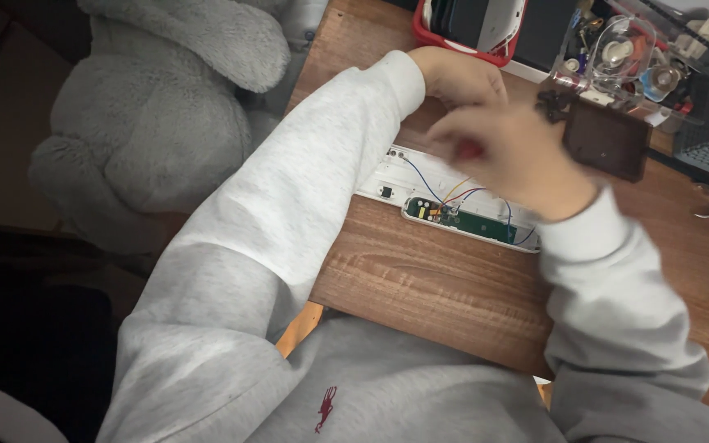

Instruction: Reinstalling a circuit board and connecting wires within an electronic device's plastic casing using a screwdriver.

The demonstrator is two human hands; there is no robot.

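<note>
The brown wooden table [453, 287] shows a streaked grain with a low satin sheen. At its centre lies a long white plastic casing [395, 176], smooth and faintly glossy, opened on a matt green circuit board [478, 223] with thin plastic-coated wires in blue, red and orange [461, 193]. At one o'clock from it stands a dark brown matt block [609, 141], smooth-faced. Beyond that, a clear glossy plastic holder [625, 49] glints. At twelve o'clock sits a glossy red plastic tray [422, 33]. At ten o'clock a grey plush toy [157, 107] looks soft and furry. The light grey sweatshirt sleeves [289, 213] are matt knitted cloth.
</note>
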